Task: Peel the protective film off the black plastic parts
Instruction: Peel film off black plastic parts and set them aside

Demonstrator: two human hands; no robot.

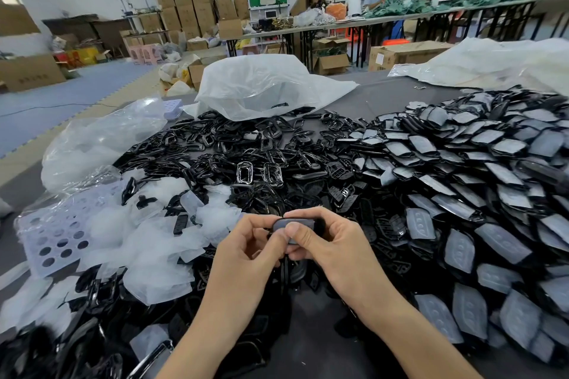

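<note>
Both hands meet over the table's middle around one black plastic part (300, 224) with a grey film on its face. My left hand (251, 251) grips its left end with curled fingers. My right hand (331, 240) holds the right end, its thumb pressed on the film. A big pile of film-covered black parts (480, 181) fills the right side. Bare glossy black frames (246, 151) lie heaped in the middle and left. Loose peeled films (154, 243) lie piled at the left.
A white plastic bag (261, 86) lies open at the back centre, a clear bag (101, 138) at the left, more plastic sheeting (492, 61) at the back right. A perforated white tray (55, 237) sits at the left. People work at distant benches among cardboard boxes (184, 3).
</note>
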